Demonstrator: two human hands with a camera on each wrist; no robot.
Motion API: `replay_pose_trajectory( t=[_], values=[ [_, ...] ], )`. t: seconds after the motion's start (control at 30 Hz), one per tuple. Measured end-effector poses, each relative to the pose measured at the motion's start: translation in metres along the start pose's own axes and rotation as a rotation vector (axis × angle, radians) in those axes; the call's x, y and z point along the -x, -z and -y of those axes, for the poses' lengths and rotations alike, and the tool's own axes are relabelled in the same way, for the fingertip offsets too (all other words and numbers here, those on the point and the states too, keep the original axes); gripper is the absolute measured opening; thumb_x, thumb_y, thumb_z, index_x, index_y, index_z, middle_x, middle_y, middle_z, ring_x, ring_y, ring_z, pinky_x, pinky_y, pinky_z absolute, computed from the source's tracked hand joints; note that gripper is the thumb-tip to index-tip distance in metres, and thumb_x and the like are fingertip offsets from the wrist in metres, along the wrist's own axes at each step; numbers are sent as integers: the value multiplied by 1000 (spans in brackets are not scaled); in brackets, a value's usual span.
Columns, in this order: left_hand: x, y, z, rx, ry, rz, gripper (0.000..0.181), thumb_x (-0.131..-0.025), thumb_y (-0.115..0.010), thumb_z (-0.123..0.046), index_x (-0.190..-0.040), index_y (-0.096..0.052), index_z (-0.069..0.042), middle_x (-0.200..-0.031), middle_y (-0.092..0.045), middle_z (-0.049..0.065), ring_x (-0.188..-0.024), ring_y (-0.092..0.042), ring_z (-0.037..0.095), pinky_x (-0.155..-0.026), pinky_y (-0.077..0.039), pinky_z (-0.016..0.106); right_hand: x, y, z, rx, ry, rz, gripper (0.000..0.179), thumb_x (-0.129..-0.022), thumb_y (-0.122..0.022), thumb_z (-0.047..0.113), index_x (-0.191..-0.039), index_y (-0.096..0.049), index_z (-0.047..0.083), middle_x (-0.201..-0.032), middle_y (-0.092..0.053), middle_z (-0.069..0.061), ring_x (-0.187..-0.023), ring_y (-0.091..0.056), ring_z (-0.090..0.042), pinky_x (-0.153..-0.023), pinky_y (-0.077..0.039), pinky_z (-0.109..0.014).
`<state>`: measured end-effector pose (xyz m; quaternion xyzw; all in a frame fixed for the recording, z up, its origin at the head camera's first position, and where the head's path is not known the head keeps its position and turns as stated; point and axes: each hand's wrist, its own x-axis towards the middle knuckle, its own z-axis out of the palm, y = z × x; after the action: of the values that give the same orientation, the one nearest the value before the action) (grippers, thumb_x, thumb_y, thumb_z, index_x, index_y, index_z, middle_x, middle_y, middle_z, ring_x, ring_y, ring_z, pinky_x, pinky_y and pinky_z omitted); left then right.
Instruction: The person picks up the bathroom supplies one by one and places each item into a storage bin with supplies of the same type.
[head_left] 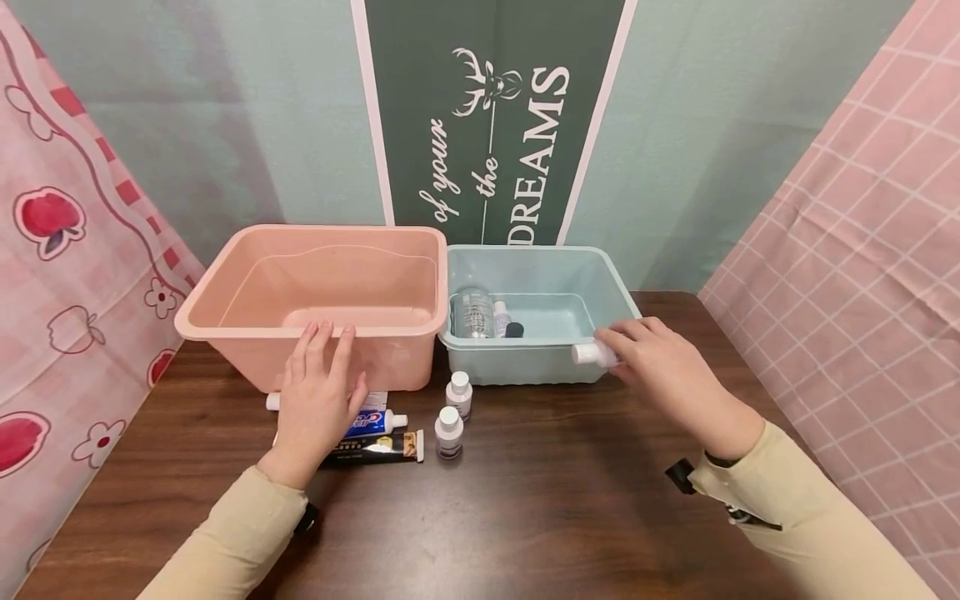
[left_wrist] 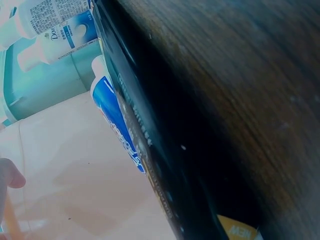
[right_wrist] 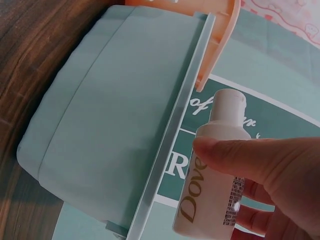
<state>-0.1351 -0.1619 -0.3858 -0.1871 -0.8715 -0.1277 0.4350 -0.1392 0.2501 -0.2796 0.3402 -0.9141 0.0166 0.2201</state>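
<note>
My right hand [head_left: 671, 375] grips a small white Dove bottle [right_wrist: 212, 185] at the front right of the blue bin [head_left: 540, 367]. The bottle's white cap [head_left: 585, 354] points left in the head view. My left hand [head_left: 315, 400] reaches over the tubes, its fingers fairly straight against the front wall of the pink bin [head_left: 397, 362]. Under and beside that hand lie a blue toothpaste tube [head_left: 371, 422] and a black tube [head_left: 375, 448]. Two small white-capped bottles, a rear bottle [head_left: 459, 396] and a front bottle [head_left: 449, 433], stand on the table to its right.
Inside the blue bin, at its left end, are a clear bottle [head_left: 474, 315], a small white bottle [head_left: 501, 317] and a black cap [head_left: 514, 330]. The bins stand side by side on a dark wooden table [head_left: 570, 500], against a hanging cloth [head_left: 300, 100].
</note>
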Motion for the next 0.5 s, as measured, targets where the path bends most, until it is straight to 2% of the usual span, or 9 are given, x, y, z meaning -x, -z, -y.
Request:
replay_pose_trajectory(
  t=[0.5],
  values=[
    [-2, 3, 0, -7, -17, 15, 57, -83, -47, -28, -132, -46, 3, -129, -40, 34, -130, -30, 44, -100, -30, 56, -7, -1, -4, -17, -2, 74, 43, -69, -78, 4, -110, -64, 4, -101, -63, -12, -84, -55, -31, -71, -48, -42]
  ],
)
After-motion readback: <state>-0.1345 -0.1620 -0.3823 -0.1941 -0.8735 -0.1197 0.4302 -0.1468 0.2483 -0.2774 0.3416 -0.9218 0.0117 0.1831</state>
